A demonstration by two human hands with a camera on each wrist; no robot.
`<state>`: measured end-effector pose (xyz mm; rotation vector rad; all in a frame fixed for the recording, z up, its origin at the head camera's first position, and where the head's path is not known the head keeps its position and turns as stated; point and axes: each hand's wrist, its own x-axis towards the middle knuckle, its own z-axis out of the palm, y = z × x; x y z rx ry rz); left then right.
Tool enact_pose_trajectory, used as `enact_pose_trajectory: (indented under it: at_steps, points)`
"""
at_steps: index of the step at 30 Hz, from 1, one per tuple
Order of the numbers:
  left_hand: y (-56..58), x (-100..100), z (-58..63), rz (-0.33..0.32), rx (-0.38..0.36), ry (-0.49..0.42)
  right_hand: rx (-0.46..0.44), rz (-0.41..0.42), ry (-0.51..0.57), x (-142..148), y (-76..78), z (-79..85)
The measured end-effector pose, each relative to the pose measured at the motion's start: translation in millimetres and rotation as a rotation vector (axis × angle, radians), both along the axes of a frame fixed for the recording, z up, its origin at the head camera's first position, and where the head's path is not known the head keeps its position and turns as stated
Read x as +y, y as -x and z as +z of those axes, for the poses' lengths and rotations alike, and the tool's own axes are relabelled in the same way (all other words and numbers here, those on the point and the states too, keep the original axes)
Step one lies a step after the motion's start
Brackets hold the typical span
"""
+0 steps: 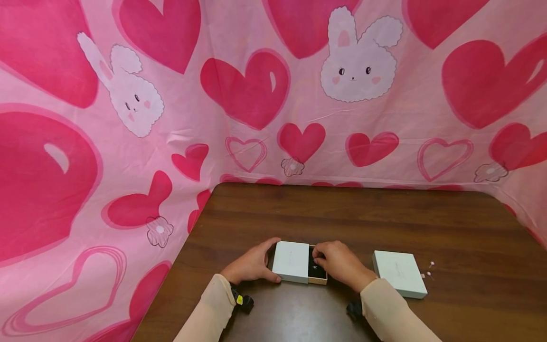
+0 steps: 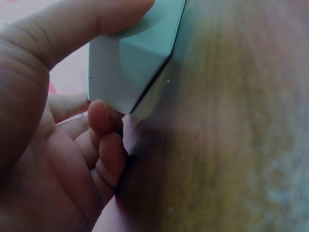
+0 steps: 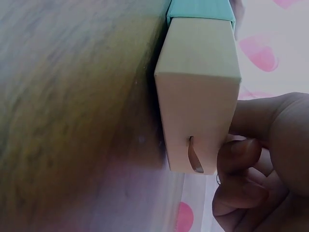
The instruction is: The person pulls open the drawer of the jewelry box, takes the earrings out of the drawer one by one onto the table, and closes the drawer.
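A pale mint slide-out jewelry box (image 1: 291,261) lies on the table with its drawer (image 1: 317,280) partly pulled out to the right. My left hand (image 1: 252,262) grips the closed end of the sleeve, thumb on the near side and a finger along the far one. Inside the drawer is a black insert (image 1: 316,272) with a tiny silvery piece (image 1: 315,267) on it. Over this insert, my right hand (image 1: 339,262) pinches with curled fingers. A thin silvery loop (image 3: 218,179) shows at its fingertips, mostly hidden. The drawer's end has a ribbon tab (image 3: 194,157).
To the right of my right hand lies a second pale mint box (image 1: 400,274), closed. Beside it are small earrings with pale beads (image 1: 430,269). The brown wooden table (image 1: 342,209) is backed by a pink cloth (image 1: 307,109) with hearts and rabbits.
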<state>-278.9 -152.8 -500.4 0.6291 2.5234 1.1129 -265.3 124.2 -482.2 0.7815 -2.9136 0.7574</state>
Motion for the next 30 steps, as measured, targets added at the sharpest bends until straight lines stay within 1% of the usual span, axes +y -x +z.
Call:
enact_pose_trajectory:
  at_steps: [10, 17, 26, 30]
  points:
    - [0.4, -0.6, -1.1, -0.006, 0.013, -0.001, -0.021, 0.020, 0.039, 2.2, 2.2, -1.1]
    - [0.8, -1.3, -2.2, -0.007, 0.019, 0.007, -0.041, 0.007, 0.041, 2.9, 2.0, -1.7]
    - [0.7, 0.1, -1.7, -0.017, 0.039, 0.006, -0.008, 0.029, 0.033, 3.8, 3.6, -2.9]
    - [1.7, -0.2, -2.6, -0.019, 0.040, 0.005, -0.012, 0.023, 0.029, 3.9, 3.3, -2.5]
